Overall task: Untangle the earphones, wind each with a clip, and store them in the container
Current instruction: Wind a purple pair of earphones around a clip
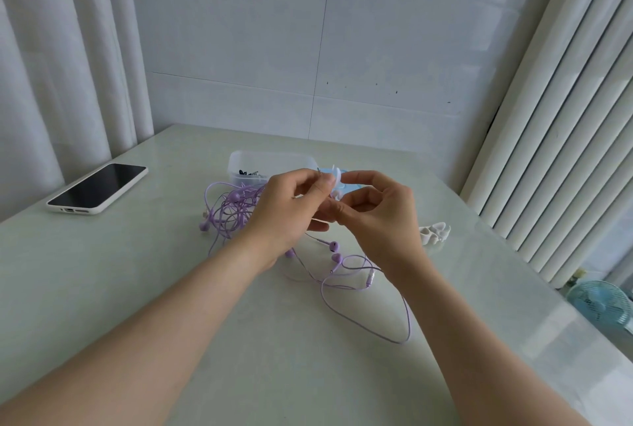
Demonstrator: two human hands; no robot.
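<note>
Above the middle of the table, my left hand [291, 209] and my right hand [373, 213] meet, both pinching a small white clip [336, 174] between thumbs and fingers. Under them lies one pair of purple earphones [337, 256] with its cord looping toward me on the table. A tangled heap of purple earphones [227, 208] sits to the left of my left hand. Behind the hands stands a clear plastic container [270, 161] with a few dark items inside. A light blue lid [354, 187] lies partly hidden behind my right hand.
A phone in a white case [97, 187] lies screen-up at the table's left. Several white clips [434, 233] rest at the right. Curtains hang on both sides, a tiled wall is behind, and a small blue fan [597, 302] stands beyond the right edge.
</note>
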